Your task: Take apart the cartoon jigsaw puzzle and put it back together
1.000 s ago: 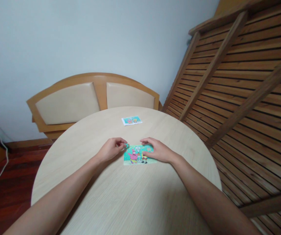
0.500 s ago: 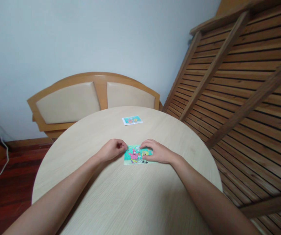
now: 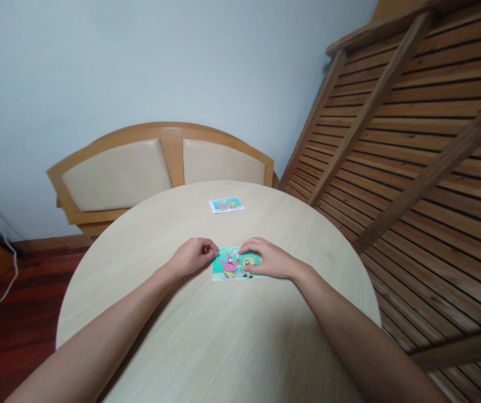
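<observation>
A small rectangular cartoon picture (image 3: 229, 267), which looks like a jigsaw puzzle, lies flat on the table in front of me. It shows a pink starfish, a pale figure in the middle and a yellow sponge on a turquoise ground. My left hand (image 3: 195, 255) is at its upper left corner, fingers curled and fingertips pinched together; what is between them, if anything, is hidden. Over the right part rests my right hand (image 3: 272, 258), thumb and fingers apart, touching the picture and covering its right end.
Farther back on the round pale wooden table (image 3: 207, 341) lies a white-edged card (image 3: 226, 205) with a similar cartoon. Behind stands a padded wooden headboard (image 3: 177, 157) against the wall. A slatted wooden frame (image 3: 391, 140) leans at the right. A white cable (image 3: 14, 268) hangs at the left.
The small dark spot at my left fingertips no longer shows, and the picture's upper left corner looks evenly turquoise. Both hands have stayed almost in place.
</observation>
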`<state>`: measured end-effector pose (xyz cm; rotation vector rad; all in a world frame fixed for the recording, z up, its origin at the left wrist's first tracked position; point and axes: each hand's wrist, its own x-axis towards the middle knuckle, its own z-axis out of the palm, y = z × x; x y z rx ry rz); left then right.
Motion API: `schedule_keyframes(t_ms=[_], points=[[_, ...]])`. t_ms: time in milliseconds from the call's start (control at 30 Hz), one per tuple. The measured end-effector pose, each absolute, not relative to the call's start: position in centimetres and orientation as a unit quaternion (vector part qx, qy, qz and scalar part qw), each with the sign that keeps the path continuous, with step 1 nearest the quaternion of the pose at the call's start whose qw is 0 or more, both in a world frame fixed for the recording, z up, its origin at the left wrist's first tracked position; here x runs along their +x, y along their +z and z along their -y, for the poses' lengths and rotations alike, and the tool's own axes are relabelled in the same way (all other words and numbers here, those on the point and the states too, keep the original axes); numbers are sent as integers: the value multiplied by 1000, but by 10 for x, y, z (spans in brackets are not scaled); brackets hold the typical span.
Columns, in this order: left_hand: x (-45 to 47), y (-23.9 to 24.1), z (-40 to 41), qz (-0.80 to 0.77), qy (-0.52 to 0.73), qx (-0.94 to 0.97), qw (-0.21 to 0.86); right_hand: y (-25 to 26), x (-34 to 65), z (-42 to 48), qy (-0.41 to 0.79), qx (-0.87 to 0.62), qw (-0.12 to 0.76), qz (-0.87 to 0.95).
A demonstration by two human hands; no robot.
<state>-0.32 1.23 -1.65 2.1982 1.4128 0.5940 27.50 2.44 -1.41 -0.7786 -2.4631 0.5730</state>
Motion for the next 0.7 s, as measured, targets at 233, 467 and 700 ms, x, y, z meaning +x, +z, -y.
schedule_keyframes(t_ms=[233, 467, 700], points=[[-1, -17, -11, -526, 210, 802, 191, -15, 275, -23, 205, -285, 245, 904], [-13, -11, -17, -538, 215, 795, 180, -14, 275, -23, 201, -285, 239, 906], [-36, -14, -29, -548, 249, 791, 112, -13, 270, -21, 206, -291, 231, 905]])
